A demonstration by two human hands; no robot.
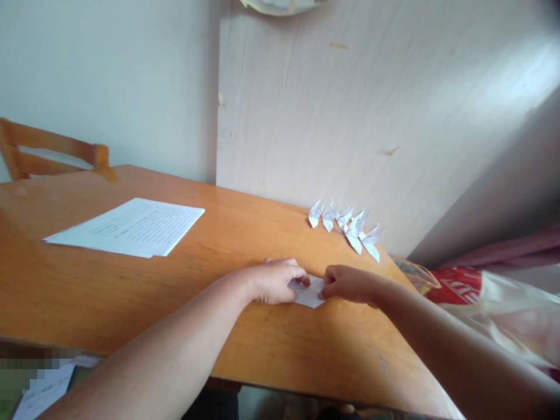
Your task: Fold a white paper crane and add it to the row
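Note:
A small folded sheet of white paper lies on the wooden table, between my two hands. At its left side is my left hand, fingers curled, thumb and fingertips pressed onto the paper. My right hand is closed at the right edge, pinching the paper between thumb and bent fingers. Part of the sheet is hidden under the fingers. Beyond my right hand, several folded paper figures with pointed tips stand in a row near the table's far right edge.
A stack of printed sheets lies on the left of the table. A wooden chair stands behind the far left edge. Red and white bags sit beside the table on the right. A pale wall panel rises behind the table.

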